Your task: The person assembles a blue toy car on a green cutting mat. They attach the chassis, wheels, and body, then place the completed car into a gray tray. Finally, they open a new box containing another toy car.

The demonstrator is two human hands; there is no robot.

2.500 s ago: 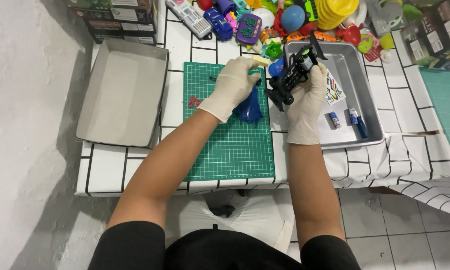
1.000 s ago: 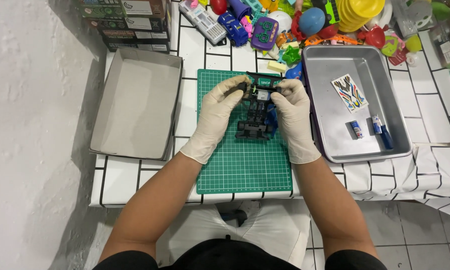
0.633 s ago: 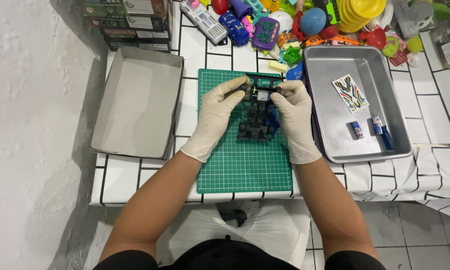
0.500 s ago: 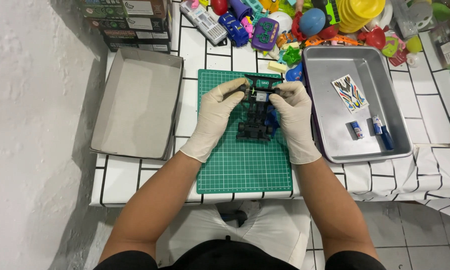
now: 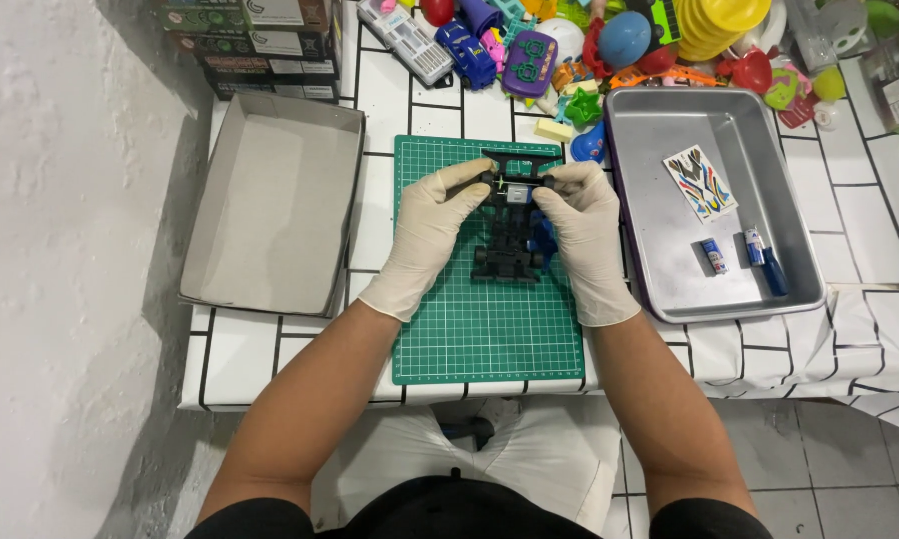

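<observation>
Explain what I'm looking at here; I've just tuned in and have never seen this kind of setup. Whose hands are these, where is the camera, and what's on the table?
No machine here: a person works with two hands in pale gloves. The single camera sits on their head and looks straight down, so the arms come up from the bottom of the picture.

The left hand and right hand together hold a black toy car chassis over a green cutting mat, pinching it at its far end.

The mat lies on a white table with a black grid. To the left lies a shallow grey cardboard box lid. To the right is a metal tray holding a sticker sheet and two small batteries plus a blue pen-like item, too small to name. Along the far edge lies a heap of colourful plastic toys.
</observation>
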